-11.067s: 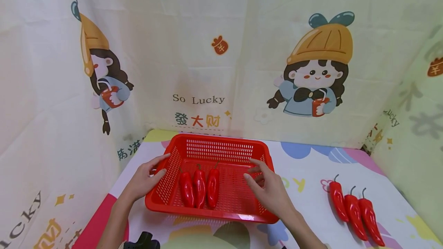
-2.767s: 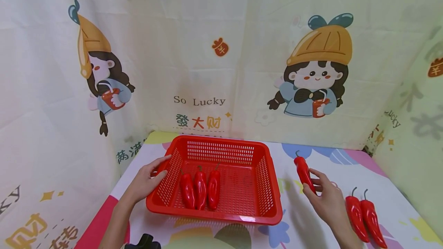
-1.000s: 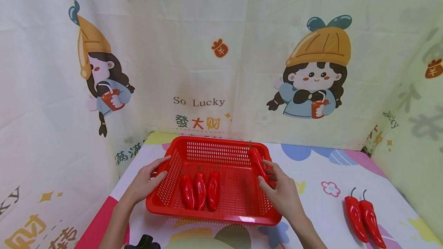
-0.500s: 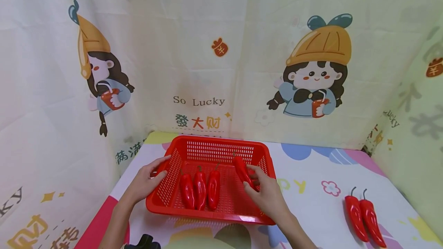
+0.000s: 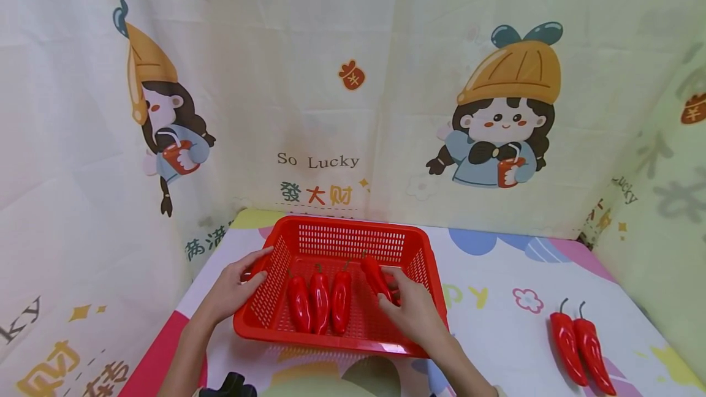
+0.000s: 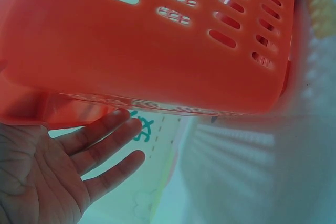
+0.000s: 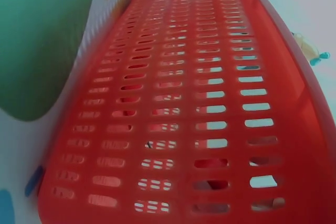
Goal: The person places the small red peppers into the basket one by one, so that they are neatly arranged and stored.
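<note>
A red plastic basket point(image 5: 353, 345) with slotted walls stands at mid-table. My left hand point(image 5: 226, 290) rests at its left rim, thumb and index finger over the edge. In the left wrist view, several straight, spread fingers point(image 6: 113, 174) lie below the rim, outside the basket wall point(image 6: 131, 61). Inside the basket, my right hand point(image 5: 416, 314) grips a red chili pepper point(image 5: 374, 271) by its lower part, stem pointing away. To its left, three red chili peppers point(image 5: 318, 304) lie side by side. The right wrist view is filled by the basket's slotted wall point(image 7: 181, 85), which hides the hand.
Two more red chili peppers point(image 5: 568, 348) lie together on the patterned table cover point(image 5: 496, 323) at the right. A printed curtain point(image 5: 386, 109) closes off the back and both sides. A black object point(image 5: 228, 385) shows at the bottom edge near the left forearm.
My right hand took one chili pepper from the group on the right, carried it left over the basket's right rim and lowered it toward the three peppers. The left hand stays at the rim.
</note>
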`<state>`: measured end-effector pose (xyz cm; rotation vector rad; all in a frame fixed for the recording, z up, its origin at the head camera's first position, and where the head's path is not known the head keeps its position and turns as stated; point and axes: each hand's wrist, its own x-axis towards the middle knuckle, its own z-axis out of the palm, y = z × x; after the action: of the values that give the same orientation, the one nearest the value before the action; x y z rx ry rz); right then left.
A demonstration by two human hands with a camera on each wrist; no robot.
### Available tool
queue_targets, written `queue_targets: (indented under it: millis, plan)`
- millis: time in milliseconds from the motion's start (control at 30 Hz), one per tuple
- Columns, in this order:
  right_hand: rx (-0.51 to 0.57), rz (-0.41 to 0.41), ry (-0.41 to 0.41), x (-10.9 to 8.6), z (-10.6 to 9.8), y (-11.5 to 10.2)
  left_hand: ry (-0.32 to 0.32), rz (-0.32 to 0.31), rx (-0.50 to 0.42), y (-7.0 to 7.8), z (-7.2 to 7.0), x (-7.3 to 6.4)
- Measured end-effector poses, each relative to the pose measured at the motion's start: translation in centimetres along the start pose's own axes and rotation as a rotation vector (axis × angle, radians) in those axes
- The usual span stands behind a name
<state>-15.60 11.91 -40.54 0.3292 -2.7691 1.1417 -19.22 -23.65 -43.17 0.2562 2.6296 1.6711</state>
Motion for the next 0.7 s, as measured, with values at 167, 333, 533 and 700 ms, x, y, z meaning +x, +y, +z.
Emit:
queue_targets:
  millis: [167, 333, 533, 700]
  plan:
    - [-0.021, 0.021, -0.016, -0.07, 0.27, -0.04, 0.000, -0.001, -0.004, 0.07, -0.01, 0.01]
    - [-0.055, -0.004, -0.091, -0.09, 0.44, 0.01, -0.001, 0.002, -0.003, 0.02, 0.03, -0.01]
    - [-0.004, -0.028, -0.289, 0.07, 0.24, 0.01, -0.004, 0.008, -0.006, 0.10, 0.03, -0.06]
    - [0.014, -0.034, -0.356, 0.13, 0.20, 0.13, -0.007, 0.016, -0.003, 0.26, -0.05, -0.09]
